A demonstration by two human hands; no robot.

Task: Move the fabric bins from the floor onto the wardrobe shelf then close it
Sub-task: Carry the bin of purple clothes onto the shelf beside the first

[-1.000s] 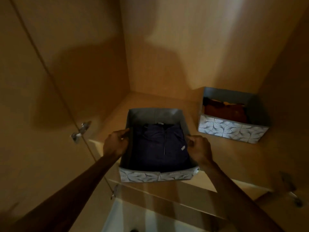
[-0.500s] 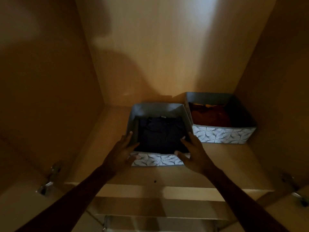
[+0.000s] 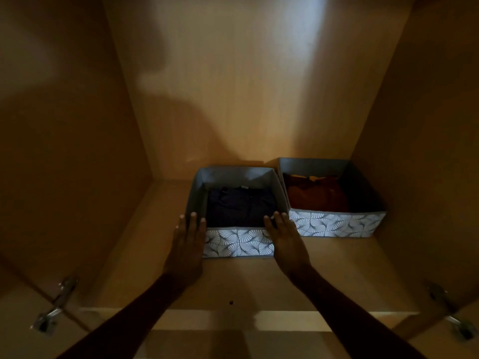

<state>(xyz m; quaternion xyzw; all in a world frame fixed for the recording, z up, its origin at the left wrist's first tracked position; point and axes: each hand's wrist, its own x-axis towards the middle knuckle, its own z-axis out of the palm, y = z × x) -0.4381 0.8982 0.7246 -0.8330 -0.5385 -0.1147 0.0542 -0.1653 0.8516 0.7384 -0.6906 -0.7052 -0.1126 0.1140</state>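
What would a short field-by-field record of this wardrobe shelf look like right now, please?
left bin: dark blue clothes inside, patterned front
right bin: rust-orange clothes inside, beside left bin, set further back
shelf: wooden, both bins rest on it
left hand: fingers straight, against left bin's front-left corner
right hand: fingers straight, against its front-right corner
wardrobe: not yet closed

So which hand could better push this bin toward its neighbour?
Left, likely: the left hand lies flat on the navy-clothes bin at its outer corner; the right hand is beside the rust-clothes bin.
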